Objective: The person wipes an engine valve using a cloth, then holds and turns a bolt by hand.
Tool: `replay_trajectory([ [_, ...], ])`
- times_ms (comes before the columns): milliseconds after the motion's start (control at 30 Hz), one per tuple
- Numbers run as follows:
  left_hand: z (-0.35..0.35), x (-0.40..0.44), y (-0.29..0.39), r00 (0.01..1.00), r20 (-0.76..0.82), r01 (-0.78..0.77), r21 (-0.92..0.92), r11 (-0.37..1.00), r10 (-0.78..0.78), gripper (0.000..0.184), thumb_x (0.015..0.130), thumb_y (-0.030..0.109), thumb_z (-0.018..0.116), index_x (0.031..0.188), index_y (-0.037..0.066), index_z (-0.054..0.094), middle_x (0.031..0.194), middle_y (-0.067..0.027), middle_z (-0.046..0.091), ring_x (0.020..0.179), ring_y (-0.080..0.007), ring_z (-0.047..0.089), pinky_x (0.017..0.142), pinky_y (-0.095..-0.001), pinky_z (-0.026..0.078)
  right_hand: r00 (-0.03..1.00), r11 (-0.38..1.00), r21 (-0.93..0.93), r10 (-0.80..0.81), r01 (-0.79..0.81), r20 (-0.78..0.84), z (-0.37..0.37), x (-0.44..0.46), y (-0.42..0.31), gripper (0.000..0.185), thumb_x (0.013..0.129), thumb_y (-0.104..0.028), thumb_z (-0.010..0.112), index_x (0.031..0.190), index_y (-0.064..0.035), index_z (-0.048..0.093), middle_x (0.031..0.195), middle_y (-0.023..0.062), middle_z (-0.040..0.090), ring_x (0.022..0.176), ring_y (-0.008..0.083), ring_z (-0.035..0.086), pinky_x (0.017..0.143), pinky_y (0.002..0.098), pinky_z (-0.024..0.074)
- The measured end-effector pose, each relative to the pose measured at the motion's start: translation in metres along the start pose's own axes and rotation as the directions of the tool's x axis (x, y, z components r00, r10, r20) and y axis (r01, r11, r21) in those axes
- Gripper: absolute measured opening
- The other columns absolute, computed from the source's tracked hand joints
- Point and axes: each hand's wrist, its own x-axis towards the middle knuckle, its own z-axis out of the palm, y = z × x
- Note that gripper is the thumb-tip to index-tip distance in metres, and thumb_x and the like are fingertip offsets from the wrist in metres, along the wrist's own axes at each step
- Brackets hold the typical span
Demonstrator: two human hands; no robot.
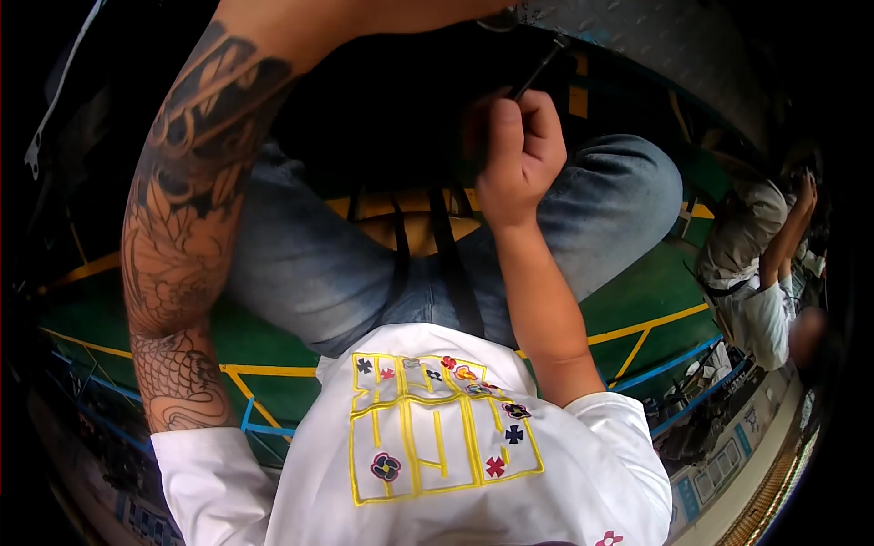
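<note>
My right hand (pixel 525 155) is closed in a fist, thumb laid over the curled fingers. Out of it rises a thin dark metal rod-shaped tool (pixel 541 71) with a wider tip, slanting up and right; its exact kind does not show. The tip is near the edge of a worn grey metal plate (pixel 628 41); whether they touch I cannot tell. My left arm reaches across the top, and only the wrist side of my left hand (pixel 437 13) shows, its fingers cut off by the frame edge. A rounded shiny metal part (pixel 499 20) is close to it.
My jeans-clad knees (pixel 628 187) are spread wide around a yellowish seat (pixel 419 234) with dark straps. Beneath is a green floor (pixel 282 332) with yellow lines and blue edging. Another person (pixel 760 264) is at the right. A pale cord-like strip (pixel 59 100) hangs far left.
</note>
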Motion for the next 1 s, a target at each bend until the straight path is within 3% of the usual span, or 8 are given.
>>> replay_trajectory([
  [367, -0.016, -0.047, 0.03, 0.999, 0.023, 0.037, -0.005, 0.999, -0.037, 0.034, 0.1, 0.032, 0.064, 0.076, 0.009, 0.058, 0.056, -0.0096, 0.053, 0.054, -0.0318, 0.057, 0.049, -0.0413, 0.043, 0.97, 0.976, -0.059, -0.199, 0.208, 0.137, -0.004, -0.031, -0.029, 0.011, 0.096, -0.009, 0.064, 0.095, 0.0021, 0.062, 0.078, 0.011, 0.07, 0.063, 0.0164, 0.067, 0.06, 0.0266, 0.0528],
  [433, -0.017, -0.051, 0.035, 0.999, 0.024, 0.039, -0.006, 0.999, -0.038, 0.033, 0.099, 0.031, 0.065, 0.075, 0.009, 0.057, 0.055, -0.0083, 0.052, 0.051, -0.0303, 0.057, 0.047, -0.0404, 0.042, 0.974, 0.978, -0.195, 0.11, -0.071, 0.199, -0.003, -0.039, -0.027, 0.011, 0.097, -0.008, 0.061, 0.096, 0.0025, 0.062, 0.079, 0.0129, 0.07, 0.065, 0.0181, 0.068, 0.061, 0.0273, 0.0539],
  [533, -0.019, -0.053, 0.039, 1.0, 0.008, 0.01, 0.049, 0.999, -0.01, 0.033, 0.099, 0.03, 0.066, 0.075, 0.009, 0.057, 0.054, -0.0071, 0.051, 0.05, -0.029, 0.056, 0.046, -0.0399, 0.041, 0.985, 0.994, -0.038, -0.098, 0.105, 0.139, -0.005, -0.054, -0.015, 0.014, 0.1, -0.011, 0.059, 0.099, 0.0031, 0.062, 0.079, 0.012, 0.07, 0.064, 0.0165, 0.067, 0.061, 0.0266, 0.0534],
  [633, -0.013, -0.058, 0.031, 1.0, -0.015, 0.001, 0.027, 1.0, -0.001, 0.033, 0.099, 0.03, 0.065, 0.075, 0.009, 0.057, 0.054, -0.0077, 0.051, 0.05, -0.0298, 0.056, 0.047, -0.0407, 0.042, 0.989, 1.0, 0.002, -0.015, 0.015, 0.144, -0.004, -0.054, -0.016, 0.016, 0.101, -0.011, 0.058, 0.101, 0.0042, 0.061, 0.08, 0.0121, 0.07, 0.065, 0.0157, 0.067, 0.061, 0.0253, 0.0532],
  [700, -0.011, -0.058, 0.028, 1.0, 0.01, 0.013, 0.004, 1.0, -0.013, 0.033, 0.099, 0.03, 0.065, 0.075, 0.009, 0.057, 0.054, -0.0083, 0.051, 0.051, -0.0304, 0.056, 0.048, -0.0412, 0.042, 0.917, 0.925, -0.008, 0.378, -0.38, 0.128, -0.002, -0.056, -0.019, 0.016, 0.102, -0.01, 0.055, 0.102, 0.0043, 0.061, 0.082, 0.0131, 0.07, 0.068, 0.0166, 0.068, 0.062, 0.025, 0.0534],
  [833, -0.02, -0.056, 0.034, 0.996, 0.08, 0.023, 0.034, 0.999, -0.026, 0.034, 0.099, 0.03, 0.065, 0.074, 0.008, 0.058, 0.055, -0.0092, 0.053, 0.052, -0.0309, 0.058, 0.05, -0.0417, 0.043, 0.972, 0.986, 0.016, -0.164, 0.164, 0.169, -0.002, -0.052, -0.015, 0.016, 0.103, -0.011, 0.054, 0.1, 0.0033, 0.06, 0.081, 0.0097, 0.07, 0.064, 0.0133, 0.067, 0.061, 0.024, 0.0527],
  [967, -0.016, -0.056, 0.033, 0.999, 0.024, 0.035, 0.007, 0.999, -0.035, 0.035, 0.099, 0.03, 0.065, 0.073, 0.007, 0.058, 0.055, -0.0095, 0.053, 0.052, -0.0312, 0.058, 0.05, -0.0415, 0.044, 0.963, 0.975, -0.103, 0.21, -0.195, 0.166, -0.003, -0.06, -0.015, 0.015, 0.103, -0.011, 0.053, 0.101, 0.0019, 0.061, 0.079, 0.0087, 0.07, 0.062, 0.0129, 0.066, 0.061, 0.0235, 0.0521],
  [1000, -0.014, -0.056, 0.033, 1.0, 0.003, 0.031, 0.007, 0.999, -0.031, 0.035, 0.098, 0.03, 0.065, 0.073, 0.007, 0.058, 0.055, -0.0096, 0.054, 0.052, -0.0313, 0.058, 0.05, -0.0414, 0.044, 0.986, 0.999, -0.028, 0.02, -0.015, 0.166, -0.004, -0.058, -0.016, 0.016, 0.104, -0.012, 0.053, 0.102, 0.0026, 0.06, 0.078, 0.0089, 0.069, 0.062, 0.0123, 0.066, 0.06, 0.0239, 0.052],
])
